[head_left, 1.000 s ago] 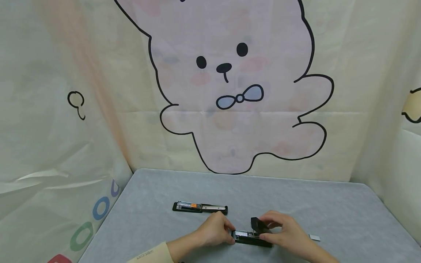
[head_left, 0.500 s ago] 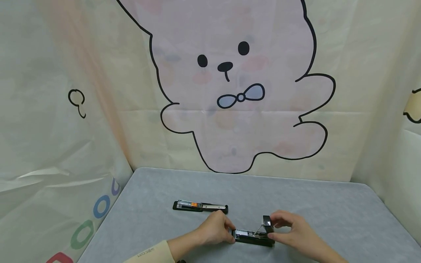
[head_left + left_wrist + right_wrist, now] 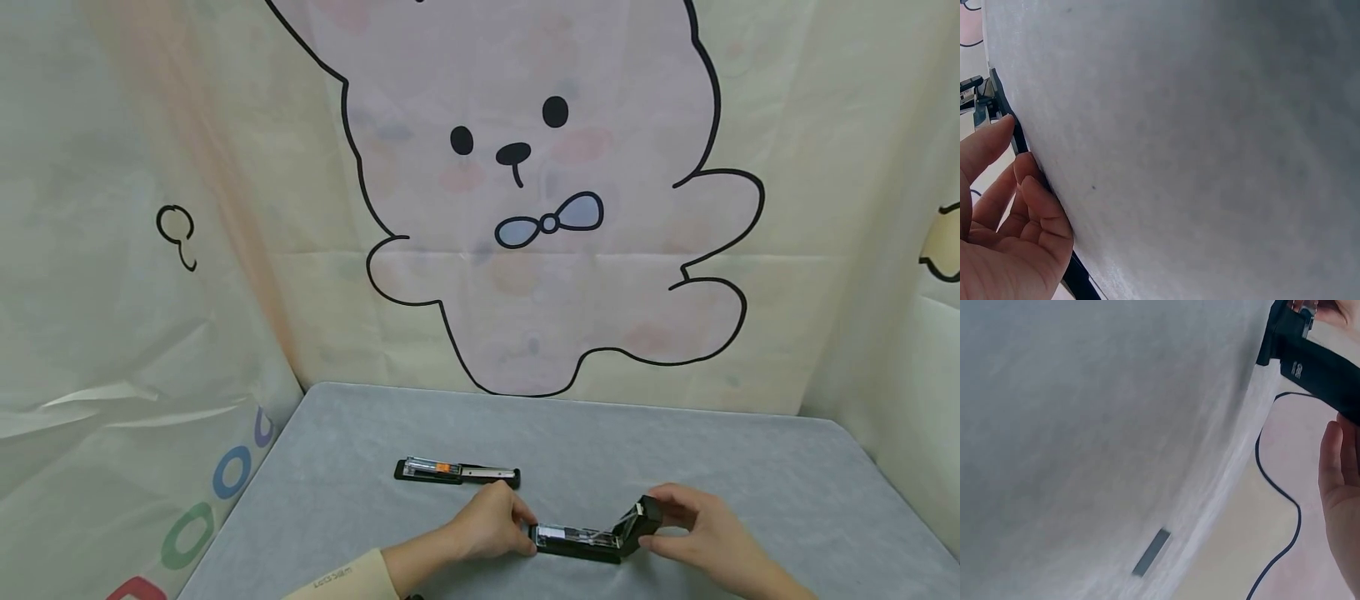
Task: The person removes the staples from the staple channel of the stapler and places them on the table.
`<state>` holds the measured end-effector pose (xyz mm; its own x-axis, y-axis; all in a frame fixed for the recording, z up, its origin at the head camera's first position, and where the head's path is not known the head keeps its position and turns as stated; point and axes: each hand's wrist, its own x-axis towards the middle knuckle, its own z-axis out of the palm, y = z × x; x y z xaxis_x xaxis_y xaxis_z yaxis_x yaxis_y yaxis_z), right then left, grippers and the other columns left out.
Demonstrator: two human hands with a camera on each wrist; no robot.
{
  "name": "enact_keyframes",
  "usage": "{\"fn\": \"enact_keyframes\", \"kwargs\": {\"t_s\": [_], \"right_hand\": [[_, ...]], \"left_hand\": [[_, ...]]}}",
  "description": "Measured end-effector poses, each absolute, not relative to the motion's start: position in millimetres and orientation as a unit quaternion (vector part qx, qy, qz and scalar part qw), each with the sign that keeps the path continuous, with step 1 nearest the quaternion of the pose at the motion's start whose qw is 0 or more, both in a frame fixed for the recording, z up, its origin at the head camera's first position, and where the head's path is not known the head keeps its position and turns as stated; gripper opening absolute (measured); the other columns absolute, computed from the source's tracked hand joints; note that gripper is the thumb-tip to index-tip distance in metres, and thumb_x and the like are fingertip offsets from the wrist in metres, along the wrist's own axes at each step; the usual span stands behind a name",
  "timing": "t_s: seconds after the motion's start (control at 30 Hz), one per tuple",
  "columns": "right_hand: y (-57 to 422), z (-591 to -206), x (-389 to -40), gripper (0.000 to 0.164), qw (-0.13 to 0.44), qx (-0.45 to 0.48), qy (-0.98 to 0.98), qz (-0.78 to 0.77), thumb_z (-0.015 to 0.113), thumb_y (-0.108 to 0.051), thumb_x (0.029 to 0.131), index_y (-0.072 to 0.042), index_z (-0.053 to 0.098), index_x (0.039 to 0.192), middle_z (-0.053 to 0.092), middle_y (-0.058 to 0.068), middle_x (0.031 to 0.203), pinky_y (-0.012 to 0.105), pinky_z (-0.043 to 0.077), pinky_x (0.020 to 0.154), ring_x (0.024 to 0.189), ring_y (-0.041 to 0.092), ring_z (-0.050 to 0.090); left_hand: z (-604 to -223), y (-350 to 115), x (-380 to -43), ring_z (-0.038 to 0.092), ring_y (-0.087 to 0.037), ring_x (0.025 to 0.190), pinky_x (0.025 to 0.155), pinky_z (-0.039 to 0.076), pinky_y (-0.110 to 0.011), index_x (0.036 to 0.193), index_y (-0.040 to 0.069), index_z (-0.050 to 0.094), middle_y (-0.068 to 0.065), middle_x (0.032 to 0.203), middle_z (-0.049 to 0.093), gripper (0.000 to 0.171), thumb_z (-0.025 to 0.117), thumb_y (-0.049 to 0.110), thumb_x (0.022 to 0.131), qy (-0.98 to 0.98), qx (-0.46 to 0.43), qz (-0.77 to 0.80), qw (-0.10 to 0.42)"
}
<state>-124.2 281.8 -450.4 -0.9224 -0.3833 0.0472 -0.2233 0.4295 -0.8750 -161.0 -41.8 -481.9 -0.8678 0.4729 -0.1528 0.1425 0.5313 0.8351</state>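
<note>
A black stapler lies on the table in the head view, its top cover swung up and tilted back to the right. My left hand pinches the left end of its base between thumb and fingers. With thumb and fingers, my right hand grips the raised cover. The left wrist view catches the curled fingers of the left hand at the stapler's dark base. In the right wrist view, the cover's dark back stands above the right hand.
Behind the left hand lies a second stapler, its inner tray and orange part exposed. A short grey staple strip rests on the table in the right wrist view. Grey cloth covers the table; printed curtains surround it.
My right hand has moved right, swinging the stapler's cover from above the base to a tilt beyond its right end. The left hand stays at the left end.
</note>
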Motion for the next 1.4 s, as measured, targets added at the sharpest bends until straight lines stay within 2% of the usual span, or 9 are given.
{"fn": "enact_keyframes", "kwargs": {"t_s": [0.17, 0.33, 0.6, 0.87, 1.03, 1.2, 1.4], "right_hand": [[295, -453, -126, 0.04, 0.1, -0.166, 0.841, -0.504, 0.084, -0.013, 0.089, 0.004, 0.066, 0.12, 0.069, 0.013, 0.11, 0.027, 0.058, 0.079, 0.094, 0.01, 0.071], [308, -457, -127, 0.036, 0.113, -0.171, 0.841, -0.5, 0.084, -0.011, 0.088, 0.002, 0.066, 0.117, 0.069, 0.009, 0.107, 0.031, 0.057, 0.072, 0.085, 0.013, 0.068], [319, -461, -129, 0.034, 0.134, -0.164, 0.852, -0.48, 0.085, -0.008, 0.084, 0.003, 0.068, 0.112, 0.069, 0.012, 0.106, 0.028, 0.056, 0.071, 0.083, 0.008, 0.066], [326, -467, -131, 0.029, 0.139, -0.182, 0.873, -0.431, 0.087, -0.01, 0.08, -0.006, 0.071, 0.104, 0.071, -0.003, 0.097, 0.025, 0.05, 0.071, 0.083, 0.003, 0.06], [328, -466, -134, 0.03, 0.145, -0.187, 0.885, -0.401, 0.09, -0.015, 0.078, -0.009, 0.071, 0.1, 0.071, -0.008, 0.092, 0.025, 0.048, 0.068, 0.079, 0.002, 0.059], [326, -463, -135, 0.032, 0.163, -0.18, 0.885, -0.397, 0.09, -0.015, 0.077, -0.008, 0.07, 0.102, 0.072, -0.005, 0.094, 0.026, 0.048, 0.068, 0.079, 0.003, 0.059], [328, -463, -134, 0.037, 0.148, -0.192, 0.888, -0.392, 0.091, -0.017, 0.079, -0.006, 0.071, 0.108, 0.072, 0.0, 0.102, 0.025, 0.049, 0.071, 0.085, 0.0, 0.059]], "left_hand": [[-483, -43, -161, 0.045, -0.004, 0.051, 0.05, 0.031, -0.021, 0.09, 0.003, 0.083, 0.007, 0.055, 0.057, 0.025, 0.091, -0.004, 0.068, 0.855, 0.18, 0.451, 0.183], [-482, -44, -160, 0.045, -0.004, 0.052, 0.051, 0.03, -0.021, 0.09, 0.003, 0.083, 0.007, 0.055, 0.056, 0.025, 0.092, -0.004, 0.068, 0.856, 0.174, 0.451, 0.183], [-481, -43, -160, 0.045, -0.004, 0.052, 0.051, 0.03, -0.021, 0.09, 0.004, 0.083, 0.007, 0.055, 0.057, 0.025, 0.092, -0.003, 0.068, 0.858, 0.173, 0.447, 0.185], [-481, -42, -161, 0.044, -0.004, 0.051, 0.05, 0.03, -0.021, 0.09, 0.004, 0.083, 0.007, 0.055, 0.056, 0.025, 0.092, -0.004, 0.068, 0.856, 0.174, 0.448, 0.189], [-482, -41, -162, 0.044, -0.004, 0.051, 0.05, 0.03, -0.021, 0.09, 0.005, 0.084, 0.007, 0.055, 0.057, 0.024, 0.092, -0.003, 0.068, 0.857, 0.176, 0.446, 0.189], [-481, -42, -162, 0.044, -0.004, 0.051, 0.05, 0.03, -0.021, 0.09, 0.005, 0.084, 0.008, 0.055, 0.056, 0.024, 0.092, -0.002, 0.069, 0.859, 0.175, 0.442, 0.192], [-480, -41, -161, 0.044, -0.004, 0.052, 0.05, 0.03, -0.021, 0.089, 0.004, 0.083, 0.007, 0.055, 0.057, 0.024, 0.092, -0.004, 0.068, 0.858, 0.173, 0.445, 0.189]]}}
